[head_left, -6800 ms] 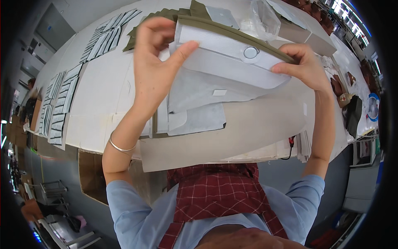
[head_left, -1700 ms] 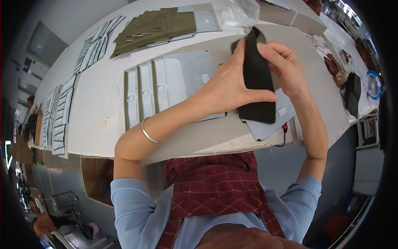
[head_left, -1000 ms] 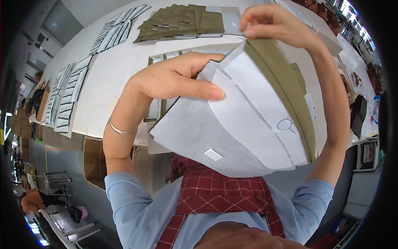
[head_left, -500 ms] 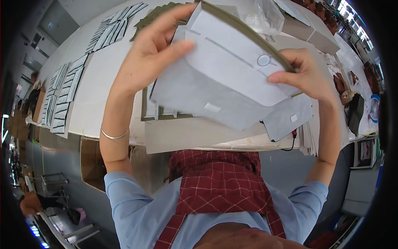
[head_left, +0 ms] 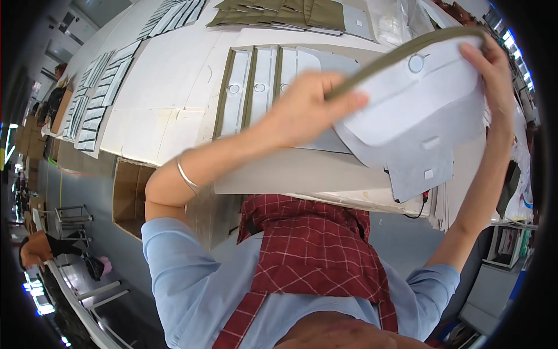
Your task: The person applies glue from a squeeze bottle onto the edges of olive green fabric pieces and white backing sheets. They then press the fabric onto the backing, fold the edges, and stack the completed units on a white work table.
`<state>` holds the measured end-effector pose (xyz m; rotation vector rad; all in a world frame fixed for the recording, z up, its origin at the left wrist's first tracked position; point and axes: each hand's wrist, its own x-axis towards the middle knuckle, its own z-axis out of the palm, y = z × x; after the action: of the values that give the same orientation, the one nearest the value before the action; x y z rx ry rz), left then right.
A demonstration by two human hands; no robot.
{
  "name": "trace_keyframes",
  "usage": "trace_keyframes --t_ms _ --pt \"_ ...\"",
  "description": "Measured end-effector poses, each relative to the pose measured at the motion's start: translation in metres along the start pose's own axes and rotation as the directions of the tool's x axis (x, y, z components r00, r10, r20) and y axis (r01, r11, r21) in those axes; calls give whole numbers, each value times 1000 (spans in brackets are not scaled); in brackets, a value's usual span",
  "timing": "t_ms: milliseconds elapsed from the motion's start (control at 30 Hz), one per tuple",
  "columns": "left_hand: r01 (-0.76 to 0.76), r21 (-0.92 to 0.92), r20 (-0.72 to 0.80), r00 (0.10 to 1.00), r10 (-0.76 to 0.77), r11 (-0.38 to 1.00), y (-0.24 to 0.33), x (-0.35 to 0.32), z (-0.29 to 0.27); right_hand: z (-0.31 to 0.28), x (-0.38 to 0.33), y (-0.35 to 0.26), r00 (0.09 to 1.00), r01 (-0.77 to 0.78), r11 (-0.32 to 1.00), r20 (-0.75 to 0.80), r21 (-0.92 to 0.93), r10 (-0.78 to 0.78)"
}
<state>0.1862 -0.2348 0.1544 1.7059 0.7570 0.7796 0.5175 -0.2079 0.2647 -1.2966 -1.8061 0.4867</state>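
Note:
A pale grey panel with a folded olive edge (head_left: 421,104) is held up over the table, tilted, with a small round disc near its olive edge. My left hand (head_left: 305,107), slightly blurred, pinches the panel's left end between thumb and fingers. The far right corner is gripped by my right hand (head_left: 494,72), its thumb on the pale face. Behind my left hand, a row of similar olive-edged panels (head_left: 235,107) lies overlapped on the table, partly hidden by my hand and the held panel. Below the held panel rests a small grey piece (head_left: 412,177) with a white patch.
Olive pieces (head_left: 279,14) lie stacked at the table's far side, beside clear plastic bags (head_left: 389,23). Striped strips (head_left: 96,110) line the table's left. An open cardboard box (head_left: 131,198) stands below the front edge. A dark cable (head_left: 421,203) hangs there at the right.
Both hands have carried the panel to the right, turning it so its olive edge now rises toward the right. The row of panels on the table has come into view.

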Motion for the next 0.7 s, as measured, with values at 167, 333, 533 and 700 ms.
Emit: trace_keyframes --t_ms 167,333,533,700 --pt "449 -524 237 893 -382 724 -43 -37 38 98 35 59 965 -117 993 241 33 105" --pt "615 -535 236 767 -597 579 -61 -48 21 176 77 77 851 -2 998 524 63 -31" --pt "717 -271 436 686 -582 642 -57 -60 -4 233 110 100 736 35 999 677 -7 -21" --pt "524 23 324 802 -502 851 -30 -52 -14 241 108 106 732 53 998 681 -25 -22"
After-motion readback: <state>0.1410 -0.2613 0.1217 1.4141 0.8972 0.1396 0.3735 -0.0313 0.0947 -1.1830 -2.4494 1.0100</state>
